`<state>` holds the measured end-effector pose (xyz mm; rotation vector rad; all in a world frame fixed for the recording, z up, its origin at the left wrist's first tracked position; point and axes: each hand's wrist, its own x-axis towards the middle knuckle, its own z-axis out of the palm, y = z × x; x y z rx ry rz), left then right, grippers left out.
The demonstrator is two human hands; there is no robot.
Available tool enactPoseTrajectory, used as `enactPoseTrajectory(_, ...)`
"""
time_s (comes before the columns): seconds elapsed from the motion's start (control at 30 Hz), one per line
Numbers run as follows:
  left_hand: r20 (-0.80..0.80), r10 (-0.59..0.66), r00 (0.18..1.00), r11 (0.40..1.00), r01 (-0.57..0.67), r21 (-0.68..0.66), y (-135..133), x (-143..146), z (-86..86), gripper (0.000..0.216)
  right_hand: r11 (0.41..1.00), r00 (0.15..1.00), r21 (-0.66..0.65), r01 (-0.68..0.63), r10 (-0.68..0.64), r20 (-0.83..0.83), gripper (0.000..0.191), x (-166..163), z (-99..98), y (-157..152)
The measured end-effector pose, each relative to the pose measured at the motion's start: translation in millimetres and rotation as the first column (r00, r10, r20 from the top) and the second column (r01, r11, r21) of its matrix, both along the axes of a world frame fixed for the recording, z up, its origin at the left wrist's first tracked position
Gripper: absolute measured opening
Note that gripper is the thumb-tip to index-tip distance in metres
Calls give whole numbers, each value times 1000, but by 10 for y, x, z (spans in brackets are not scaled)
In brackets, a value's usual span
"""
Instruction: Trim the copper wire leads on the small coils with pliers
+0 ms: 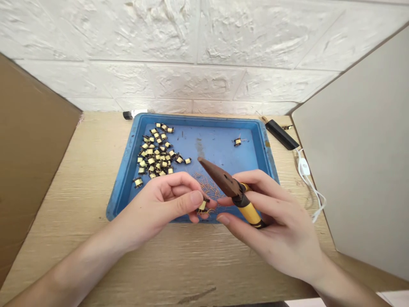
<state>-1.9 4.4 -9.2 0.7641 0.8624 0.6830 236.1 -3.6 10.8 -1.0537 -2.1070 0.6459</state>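
Note:
Between the thumb and fingers of my left hand (174, 198) is a small transformer (202, 206) with a yellow-taped middle, black ends and thin copper wires sticking out. My right hand (275, 221) holds needle-nose pliers (225, 181) with rusty brown jaws and yellow-black handles. The jaws look closed and point up and left, above the transformer. My right thumb and index fingertip are close to the transformer's wires; whether they touch them I cannot tell. Both hands are over the front edge of a blue tray (220, 119).
Many similar transformers (156, 153) are heaped in the tray's left side, and a single one (237, 141) sits at its right. Cut copper wire bits (207, 187) lie near the front. A black soldering-iron-like tool (281, 134) with white cord (311, 187) rests right of the tray.

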Motion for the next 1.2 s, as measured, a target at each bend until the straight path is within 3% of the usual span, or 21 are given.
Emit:
enactPoseTrajectory(0.57, 51, 41, 998, 999, -42, 20, 5, 26, -25, 35, 999, 1000, 46, 26, -26, 1, 8, -12, -19, -91)
enactPoseTrajectory(0.7, 73, 50, 996, 999, -51, 4, 13, 70, 5, 24, 996, 1000, 90, 12, -11, -13, 9, -79, -75, -116)
enactPoseTrajectory(0.97, -29, 67, 997, 995, -65, 75, 12, 57, 4, 10, 988, 1000, 156, 13, -12, -3, 9, -121, -145, -139)
enactPoseTrajectory(1.2, -6, 64, 998, 994, -63, 86, 14, 76, 37, 9, 991, 1000, 130, 17, -15, -18, 15, -127, -163, -132)
